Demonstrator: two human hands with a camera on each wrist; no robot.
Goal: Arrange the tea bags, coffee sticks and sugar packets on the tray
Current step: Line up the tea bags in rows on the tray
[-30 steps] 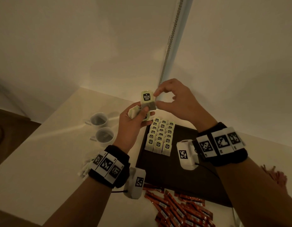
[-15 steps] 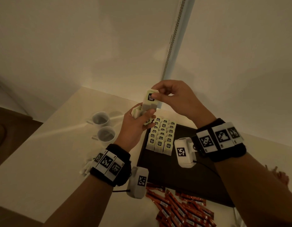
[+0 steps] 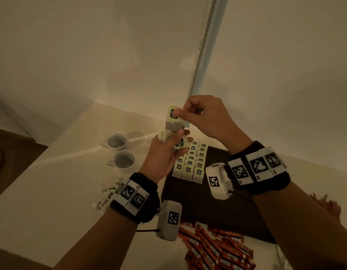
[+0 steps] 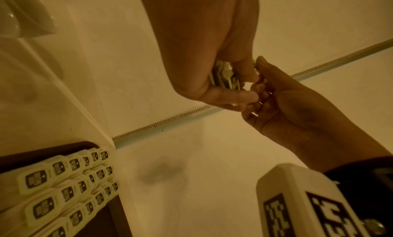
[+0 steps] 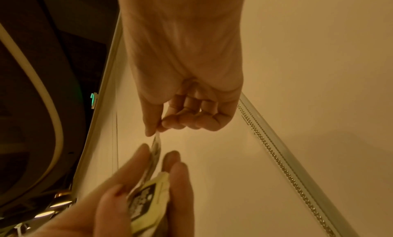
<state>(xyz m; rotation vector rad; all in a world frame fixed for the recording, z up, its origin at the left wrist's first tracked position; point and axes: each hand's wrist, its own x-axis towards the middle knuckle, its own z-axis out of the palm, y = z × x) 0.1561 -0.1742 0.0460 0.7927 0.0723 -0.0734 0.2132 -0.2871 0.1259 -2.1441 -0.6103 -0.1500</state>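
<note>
My left hand (image 3: 165, 151) holds a small stack of pale green tea bags (image 3: 180, 143) above the back left corner of the dark tray (image 3: 207, 211). My right hand (image 3: 196, 114) pinches the top of one tea bag (image 3: 173, 117) and lifts it out of that stack. In the right wrist view the pinched tea bag (image 5: 157, 145) hangs from thumb and forefinger, above the stack (image 5: 149, 202). Rows of tea bags (image 3: 192, 162) stand on the tray's back left part. Orange coffee sticks (image 3: 217, 248) lie in a heap in front of the tray.
Two white cups (image 3: 122, 152) stand left of the tray. More white packets (image 3: 106, 195) lie on the counter behind my left wrist. A few reddish packets (image 3: 324, 201) lie right of the tray. Walls meet in a corner just behind.
My right hand closed on the top tea bag and pulled it up out of the stack in my left hand. Both hands rose slightly.
</note>
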